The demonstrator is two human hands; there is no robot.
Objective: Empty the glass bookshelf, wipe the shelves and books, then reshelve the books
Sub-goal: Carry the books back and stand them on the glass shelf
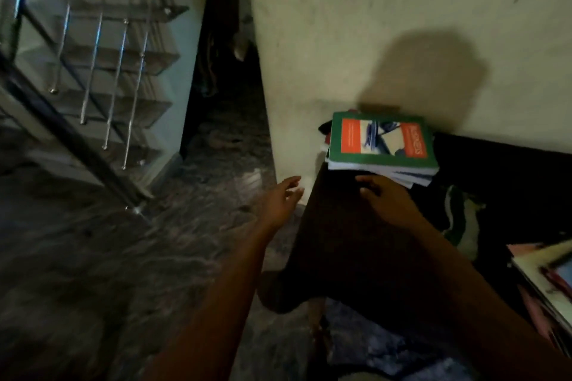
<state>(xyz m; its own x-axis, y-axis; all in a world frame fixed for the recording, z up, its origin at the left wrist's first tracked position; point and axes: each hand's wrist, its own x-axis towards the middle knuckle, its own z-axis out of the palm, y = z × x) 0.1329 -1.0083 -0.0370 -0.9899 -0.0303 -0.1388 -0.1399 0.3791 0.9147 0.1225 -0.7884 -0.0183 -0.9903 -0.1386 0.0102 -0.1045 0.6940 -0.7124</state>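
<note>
Book stack point(383, 145) just beyond right grip point(387, 198)

Green book point(382, 141) with orange panel, dark marbled floor point(93, 241)

Glossy paper book point(382, 141), metal railing point(93, 49).

Books stacked on furniture by a wall, stairs to the left

A stack of books point(382, 145) is set at the back of a piece of furniture point(340, 241), against the wall point(371, 25). The right hand point(383, 198) is held just before the stack, and the left hand point(283, 201) left of the furniture, over the floor point(93, 257). A staircase point(93, 56) is placed far left.
</note>
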